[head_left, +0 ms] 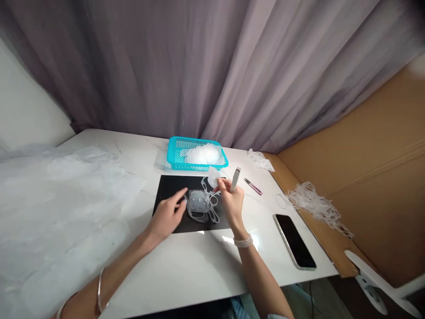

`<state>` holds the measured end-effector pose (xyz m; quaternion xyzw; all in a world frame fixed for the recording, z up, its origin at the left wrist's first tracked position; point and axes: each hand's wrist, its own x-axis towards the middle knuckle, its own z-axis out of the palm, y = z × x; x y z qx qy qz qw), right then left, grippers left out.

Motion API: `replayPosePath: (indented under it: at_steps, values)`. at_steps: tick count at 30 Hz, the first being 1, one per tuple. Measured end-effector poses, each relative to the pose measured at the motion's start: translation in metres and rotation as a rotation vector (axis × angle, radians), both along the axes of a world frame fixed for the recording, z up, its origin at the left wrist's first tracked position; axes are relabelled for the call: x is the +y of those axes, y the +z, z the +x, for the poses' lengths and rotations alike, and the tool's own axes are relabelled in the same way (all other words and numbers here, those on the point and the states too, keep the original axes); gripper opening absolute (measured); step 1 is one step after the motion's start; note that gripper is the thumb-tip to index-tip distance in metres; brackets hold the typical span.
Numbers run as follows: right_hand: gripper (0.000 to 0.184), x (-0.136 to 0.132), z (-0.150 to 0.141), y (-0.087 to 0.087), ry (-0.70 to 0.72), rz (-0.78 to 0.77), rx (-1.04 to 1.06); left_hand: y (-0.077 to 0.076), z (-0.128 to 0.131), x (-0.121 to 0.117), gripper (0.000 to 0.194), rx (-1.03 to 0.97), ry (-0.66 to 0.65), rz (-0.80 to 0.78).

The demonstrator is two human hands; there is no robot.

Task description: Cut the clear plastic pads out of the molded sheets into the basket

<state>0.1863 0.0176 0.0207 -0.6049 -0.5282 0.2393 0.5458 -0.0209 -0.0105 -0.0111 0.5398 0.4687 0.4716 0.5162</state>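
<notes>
On a black mat (169,186) lies a clear, frosted plastic piece (199,201) with thin loops and strips of trim around it. My left hand (169,215) is at its left side, index finger stretched out and thumb apart; the fingertips are at the edge strips, and I cannot tell whether they press on them. My right hand (232,201) is closed around a white pen-shaped tool (235,179), its upper end pointing up and its tip hidden. By the right fingertips is a small translucent flap (213,177), seemingly pinched there too.
Behind the mat stands a turquoise basket (169,155) with translucent pieces (204,154) in it. Small pink-handled snips (253,186) and a phone (295,241) lie to the right. Plastic scraps (315,204) pile along the right edge. Translucent sheeting (59,221) covers the table's left side.
</notes>
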Motion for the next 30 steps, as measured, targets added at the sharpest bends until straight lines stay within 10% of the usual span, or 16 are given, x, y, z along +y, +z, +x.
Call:
replayPosePath:
  at_steps: [3,9,19,30]
  values:
    - [0.04,0.049,-0.003,0.023,-0.153,0.06,-0.431,-0.017,0.006,-0.007,0.046,0.265,-0.225,0.234]
    - [0.039,0.123,-0.037,0.026,0.082,-0.013,-0.655,-0.039,0.002,0.0,0.052,1.021,-0.327,0.571]
    - [0.028,0.031,0.008,-0.02,0.424,-0.095,-0.834,-0.039,-0.006,0.001,0.05,1.237,-0.133,0.611]
    - [0.062,-0.024,0.066,-0.02,0.278,-0.125,-0.587,-0.048,0.041,-0.041,0.058,1.328,-0.113,0.645]
